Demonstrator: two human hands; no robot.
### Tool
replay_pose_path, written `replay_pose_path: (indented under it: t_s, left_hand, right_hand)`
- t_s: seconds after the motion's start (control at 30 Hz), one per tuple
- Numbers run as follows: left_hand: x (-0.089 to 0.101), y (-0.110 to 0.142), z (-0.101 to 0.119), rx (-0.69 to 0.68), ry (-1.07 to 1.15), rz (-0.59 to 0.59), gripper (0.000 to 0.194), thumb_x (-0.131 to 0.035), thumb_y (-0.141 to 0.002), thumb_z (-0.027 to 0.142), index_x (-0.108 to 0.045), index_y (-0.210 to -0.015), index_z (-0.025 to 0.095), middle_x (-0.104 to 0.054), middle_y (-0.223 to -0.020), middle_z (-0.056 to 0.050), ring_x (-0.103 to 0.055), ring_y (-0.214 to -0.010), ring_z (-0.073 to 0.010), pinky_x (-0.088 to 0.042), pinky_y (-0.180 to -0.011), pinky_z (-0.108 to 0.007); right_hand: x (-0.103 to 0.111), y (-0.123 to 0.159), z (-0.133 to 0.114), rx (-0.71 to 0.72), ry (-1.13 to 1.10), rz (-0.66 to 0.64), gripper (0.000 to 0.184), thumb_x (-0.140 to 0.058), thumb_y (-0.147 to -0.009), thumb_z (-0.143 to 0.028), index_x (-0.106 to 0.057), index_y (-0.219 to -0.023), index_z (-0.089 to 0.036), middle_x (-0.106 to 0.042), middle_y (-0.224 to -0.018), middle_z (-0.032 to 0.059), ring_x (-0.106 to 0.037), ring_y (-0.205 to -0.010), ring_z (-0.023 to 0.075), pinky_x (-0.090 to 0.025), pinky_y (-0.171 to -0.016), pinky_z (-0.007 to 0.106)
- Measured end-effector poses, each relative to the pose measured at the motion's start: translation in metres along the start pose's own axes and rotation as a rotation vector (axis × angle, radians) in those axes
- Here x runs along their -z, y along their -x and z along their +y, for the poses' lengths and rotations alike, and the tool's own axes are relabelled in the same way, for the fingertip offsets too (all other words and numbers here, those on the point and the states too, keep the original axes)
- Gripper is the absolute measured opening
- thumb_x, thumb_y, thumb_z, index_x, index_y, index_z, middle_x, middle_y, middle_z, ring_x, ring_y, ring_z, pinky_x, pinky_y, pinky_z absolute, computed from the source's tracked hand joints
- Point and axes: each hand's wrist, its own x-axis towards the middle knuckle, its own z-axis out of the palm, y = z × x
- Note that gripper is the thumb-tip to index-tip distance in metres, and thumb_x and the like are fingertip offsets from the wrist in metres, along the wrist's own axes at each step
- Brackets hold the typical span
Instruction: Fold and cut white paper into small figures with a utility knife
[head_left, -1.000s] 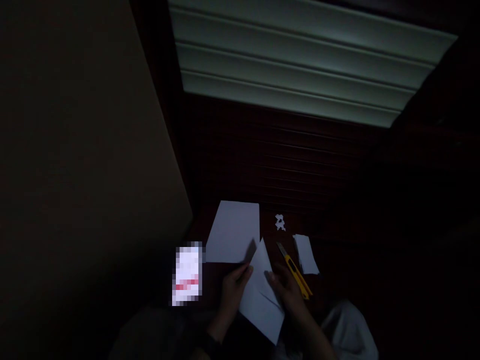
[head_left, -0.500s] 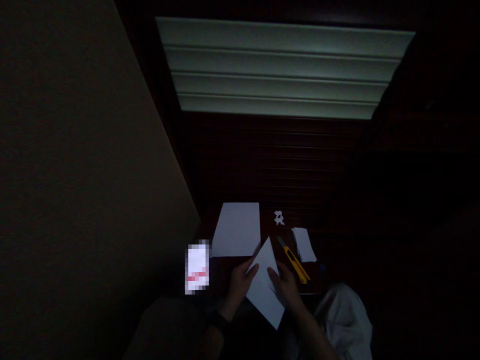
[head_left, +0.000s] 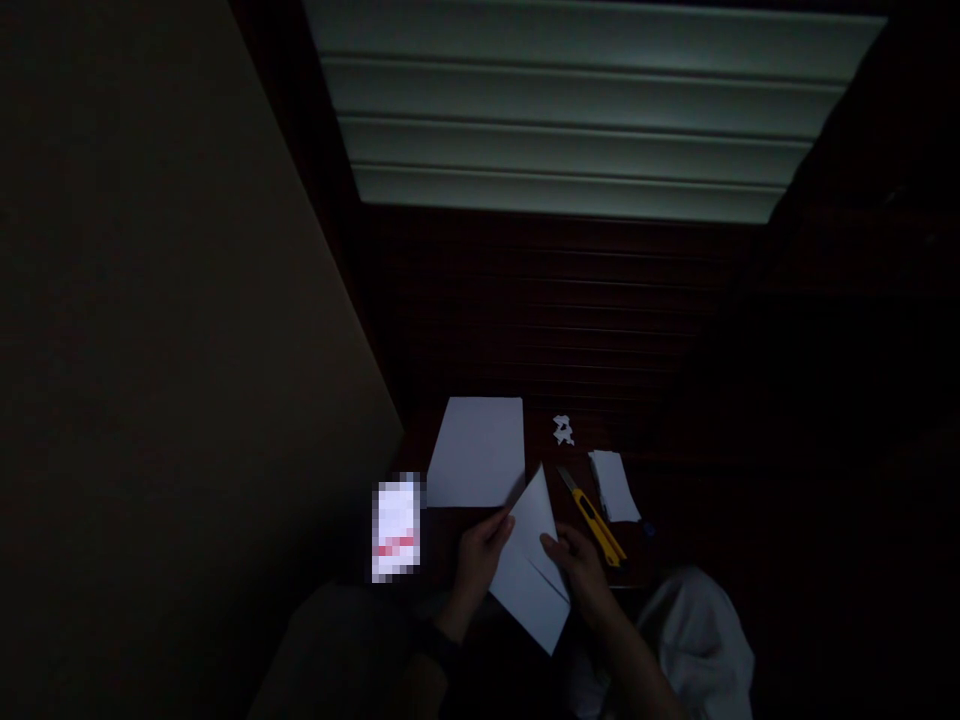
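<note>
A white sheet of paper [head_left: 525, 590] is held up at a slant over my lap, its top corner pointing away from me. My left hand [head_left: 480, 555] pinches its left edge, thumb on top and fingers underneath. On the opposite edge, my right hand [head_left: 581, 570] grips the paper with the thumb on its face. A dark slit or crease line runs slantwise across the sheet near the right hand. Just right of that hand lies a yellow utility knife [head_left: 598, 525] with some blade showing.
A larger white paper stack or sheet [head_left: 478, 452] lies at the table's back left. Small white paper scraps [head_left: 563, 430] and a pile of cut paper [head_left: 616, 487] sit at the right. A bright pixelated patch [head_left: 396, 528] is at the left, near the wall [head_left: 187, 380].
The dark line across the held paper has become longer and clearer, and the paper bends a little more. My right hand has shifted slightly right. The camera view has tilted a little.
</note>
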Motion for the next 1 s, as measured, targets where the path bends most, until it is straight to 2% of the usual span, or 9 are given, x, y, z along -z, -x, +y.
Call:
replay_pose_path:
  t_s: [0.23,0.43,0.6,0.77,1.0]
  left_hand:
    - [-0.001,-0.001,-0.006,-0.021,0.041,-0.002,0.041,-0.062,-0.074,0.041,-0.065,-0.105,0.014,-0.068,-0.102,-0.009,-0.063,-0.096,-0.0258,-0.05,-0.085,-0.038]
    - [-0.005,0.015,-0.001,0.01,0.021,-0.083,0.039,-0.062,-0.074,0.04,-0.066,-0.105,0.016,-0.067,-0.104,-0.008,-0.063,-0.095,-0.0249,-0.051,-0.084,-0.036]
    - [-0.003,0.038,0.019,0.008,0.024,-0.071,0.037,-0.062,-0.075,0.038,-0.066,-0.105,0.018,-0.068,-0.103,-0.006,-0.064,-0.093,-0.0241,-0.052,-0.083,-0.033]
    - [0.001,0.057,0.046,0.0,-0.009,0.006,0.034,-0.061,-0.076,0.037,-0.067,-0.104,0.02,-0.068,-0.102,-0.005,-0.064,-0.093,-0.0234,-0.053,-0.081,-0.03]
    - [0.003,0.074,0.071,-0.005,0.035,-0.035,0.034,-0.06,-0.078,0.035,-0.065,-0.108,0.019,-0.067,-0.105,-0.005,-0.063,-0.095,-0.0231,-0.052,-0.08,-0.029]
  right_hand:
    - [-0.001,0.002,-0.004,-0.037,-0.063,-0.038,0.039,-0.07,-0.069,-0.04,-0.062,-0.098,-0.016,-0.068,-0.088,0.0089,-0.064,-0.073,0.0225,-0.047,-0.071,0.036]
    - [-0.009,-0.01,-0.023,-0.018,-0.058,-0.013,0.037,-0.067,-0.071,-0.042,-0.06,-0.097,-0.017,-0.068,-0.083,0.0071,-0.063,-0.067,0.0199,-0.047,-0.065,0.031]
    - [-0.013,-0.018,-0.043,-0.012,-0.001,-0.019,0.031,-0.072,-0.067,-0.038,-0.063,-0.088,-0.016,-0.067,-0.072,0.0034,-0.06,-0.06,0.0172,-0.046,-0.058,0.028]
    - [-0.022,-0.01,-0.06,-0.009,-0.015,-0.055,0.027,-0.073,-0.067,-0.033,-0.063,-0.085,-0.016,-0.067,-0.074,0.0038,-0.06,-0.062,0.0168,-0.045,-0.058,0.027]
    - [-0.037,0.004,-0.09,-0.043,-0.028,-0.096,0.023,-0.074,-0.065,-0.031,-0.064,-0.077,-0.015,-0.066,-0.069,0.0022,-0.058,-0.056,0.0147,-0.042,-0.053,0.025]
